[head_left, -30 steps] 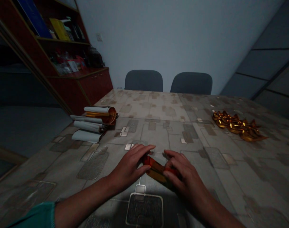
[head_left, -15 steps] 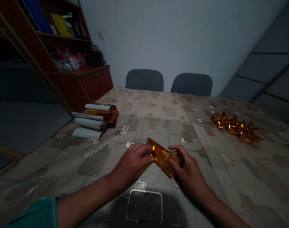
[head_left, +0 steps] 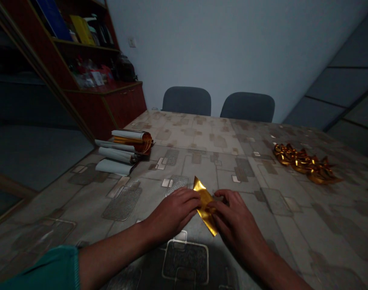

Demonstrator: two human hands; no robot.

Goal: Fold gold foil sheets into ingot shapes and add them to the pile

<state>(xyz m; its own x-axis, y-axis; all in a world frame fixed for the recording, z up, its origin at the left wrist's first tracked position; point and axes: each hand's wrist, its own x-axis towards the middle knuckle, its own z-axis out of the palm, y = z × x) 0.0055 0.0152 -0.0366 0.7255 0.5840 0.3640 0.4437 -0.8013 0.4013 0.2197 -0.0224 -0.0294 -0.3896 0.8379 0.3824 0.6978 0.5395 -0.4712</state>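
Note:
A shiny gold foil paper (head_left: 204,194), folded into a narrow strip with a pointed far end, is held at a slant just above the table between both hands. My left hand (head_left: 178,207) grips its left edge with fingers closed. From the other side my right hand (head_left: 235,215) pinches the strip, thumb and fingertips pressed near its middle. The parts of the foil under the fingertips are hidden. Over on the right lies a cluster of folded gold foil ingots (head_left: 304,163). To the left sits a stack of curled foil sheets (head_left: 123,151) with pale backs and gold faces.
A patterned cloth covers the table (head_left: 198,137). Two grey chairs (head_left: 186,100) stand at its far side, against a pale wall. At the left back rises a red-brown cabinet (head_left: 123,102) with shelves of assorted items.
The foil has become narrower and turned steeper, its far end now a sharp point. My right hand's fingers have closed in over it, and the view has shifted slightly.

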